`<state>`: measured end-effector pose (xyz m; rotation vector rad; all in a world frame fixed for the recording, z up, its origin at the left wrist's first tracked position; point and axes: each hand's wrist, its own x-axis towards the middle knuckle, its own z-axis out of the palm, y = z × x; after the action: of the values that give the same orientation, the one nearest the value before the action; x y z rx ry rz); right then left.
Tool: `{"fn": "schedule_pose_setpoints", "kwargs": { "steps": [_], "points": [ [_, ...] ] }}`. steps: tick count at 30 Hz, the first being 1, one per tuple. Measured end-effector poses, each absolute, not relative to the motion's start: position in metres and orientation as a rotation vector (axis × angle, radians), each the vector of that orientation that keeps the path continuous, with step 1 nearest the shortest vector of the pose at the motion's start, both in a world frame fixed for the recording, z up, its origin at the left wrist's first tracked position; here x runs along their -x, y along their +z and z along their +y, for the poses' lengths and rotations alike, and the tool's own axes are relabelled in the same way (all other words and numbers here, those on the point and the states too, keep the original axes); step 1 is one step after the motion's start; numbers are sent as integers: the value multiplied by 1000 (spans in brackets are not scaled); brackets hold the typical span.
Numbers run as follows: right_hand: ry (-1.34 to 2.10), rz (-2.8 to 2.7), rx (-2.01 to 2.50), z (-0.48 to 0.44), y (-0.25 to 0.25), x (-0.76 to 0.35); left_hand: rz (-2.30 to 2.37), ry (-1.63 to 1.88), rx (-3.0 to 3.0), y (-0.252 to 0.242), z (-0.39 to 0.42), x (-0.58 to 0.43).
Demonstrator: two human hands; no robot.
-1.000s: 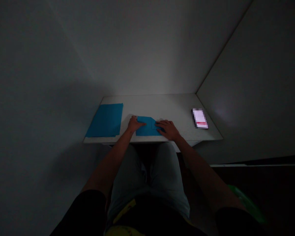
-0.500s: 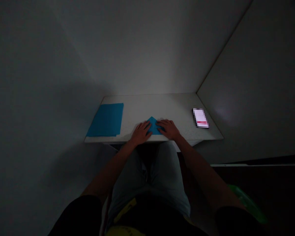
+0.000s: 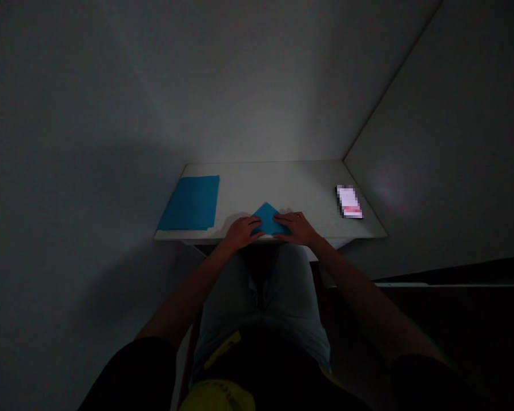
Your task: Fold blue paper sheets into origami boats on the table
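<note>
1. Hidden or unclear: scene dim; lower corners of the folded blue paper (image 3: 266, 221) covered by the hands; its layers and creases hard to make out; face of the lit rectangular device (image 3: 349, 201) pixelated, so its markings are unreadable; yellow object (image 3: 216, 397) at the bottom of the view cut off by the frame, kind undetermined.
2. Counts: two hands, both the person's own; two blue paper items; one device; sheet count in the flat blue paper (image 3: 191, 202) cannot be told.
3. Folded piece: matte blue; upper part forms a triangular point aimed away from the person; lies flat at the near edge of the white table (image 3: 282, 188), about mid-width, between the hands.
4. Grip: left hand (image 3: 242, 233) and right hand (image 3: 295, 227) rest palm-down, apart, on either side of the folded piece; fingers of both lie over its lower part; neither hand is closed around it.
5. Surroundings: flat blue paper squared on the table's left side, well apart from the left hand; device at the right side, well apart from the right hand; grey shorts (image 3: 261, 297) below the table edge.
</note>
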<state>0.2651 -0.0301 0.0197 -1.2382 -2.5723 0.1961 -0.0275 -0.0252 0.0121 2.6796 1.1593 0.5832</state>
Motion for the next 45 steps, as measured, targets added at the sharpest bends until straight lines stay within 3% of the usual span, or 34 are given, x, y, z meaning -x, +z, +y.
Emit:
{"fn": "schedule_pose_setpoints", "kwargs": {
  "steps": [13,24,28,35,45],
  "points": [
    [540,-2475,1305,-16,32,-265,1420,181,-2667,57,-16,9],
    [1035,-2083,1343,0,17,-278,1287,199,-2566,52,4,23],
    [833,-2147,1410,3,16,-274,1379,327,-2467,45,3,25],
    [82,-2333,1513,-25,22,-243,1381,534,-2614,36,-18,5],
    [97,-2379,1429,-77,1,-250,1397,620,-2607,4,-61,23]
  ]
}}
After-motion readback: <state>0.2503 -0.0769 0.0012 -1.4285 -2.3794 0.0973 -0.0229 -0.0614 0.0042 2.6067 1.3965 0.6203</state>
